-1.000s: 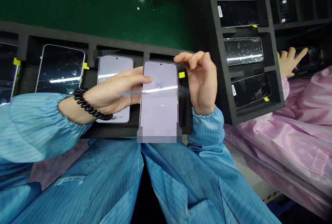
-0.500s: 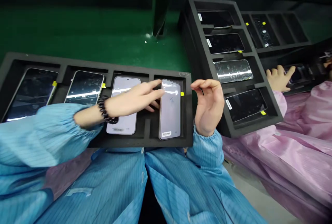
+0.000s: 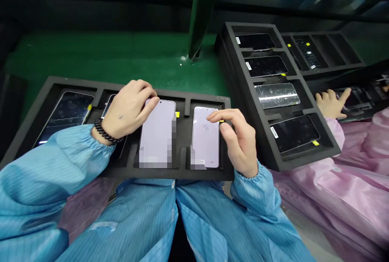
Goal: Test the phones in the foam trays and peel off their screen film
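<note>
A black foam tray [image 3: 184, 132] lies before me, with smartphones in its compartments. My left hand [image 3: 129, 106] hangs over the second smartphone [image 3: 120, 148], fingers loosely bent at the top-left corner of the third smartphone [image 3: 158, 132], whose screen is lit pale. I see no phone held in this hand; some fingertips are hidden. My right hand [image 3: 241, 138] is open, with a bent forefinger at the upper screen of the rightmost smartphone [image 3: 205, 140] and the thumb apart. That lit screen carries small dark marks. Farther left, a dark-screened smartphone [image 3: 68, 114] rests in its slot.
Right of my tray stands a taller black tray [image 3: 275, 116] with several phones. Behind it is another tray [image 3: 331, 51]. A co-worker's hand [image 3: 331, 104] in a pink sleeve is at the far right. A green post [image 3: 202, 15] rises from the green surface [image 3: 146, 59].
My left hand has drawn back leftward from the rightmost smartphone to the third one. My right hand has come in over the rightmost phone's screen. The view has shifted slightly.
</note>
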Demonstrator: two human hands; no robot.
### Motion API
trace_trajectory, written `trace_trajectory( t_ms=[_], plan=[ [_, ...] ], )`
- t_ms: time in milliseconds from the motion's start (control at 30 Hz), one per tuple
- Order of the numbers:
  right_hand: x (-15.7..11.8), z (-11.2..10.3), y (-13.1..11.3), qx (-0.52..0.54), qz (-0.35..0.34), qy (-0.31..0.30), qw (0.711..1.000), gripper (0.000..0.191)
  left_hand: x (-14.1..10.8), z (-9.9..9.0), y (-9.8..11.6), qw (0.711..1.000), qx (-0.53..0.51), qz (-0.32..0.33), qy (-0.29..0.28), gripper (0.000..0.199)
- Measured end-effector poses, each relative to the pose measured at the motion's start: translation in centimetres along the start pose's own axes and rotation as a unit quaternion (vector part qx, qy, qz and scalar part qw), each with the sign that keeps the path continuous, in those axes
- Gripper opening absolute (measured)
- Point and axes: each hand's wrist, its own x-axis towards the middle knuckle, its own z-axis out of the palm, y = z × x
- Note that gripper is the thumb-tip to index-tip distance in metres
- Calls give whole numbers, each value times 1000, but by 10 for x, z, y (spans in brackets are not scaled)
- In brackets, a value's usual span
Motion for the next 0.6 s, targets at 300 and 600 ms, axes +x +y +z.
trace_trajectory(
  t_ms=[300, 600],
  plan=[
    [10, 12, -9, -81, -43, -66, 994, 13, -39, 0, -3, 849, -450, -200, -193, 55],
    [5, 9, -18, -156, -31, -32, 987, 20, -75, 0, 53, 781, -541, -209, -231, 70]
  ],
)
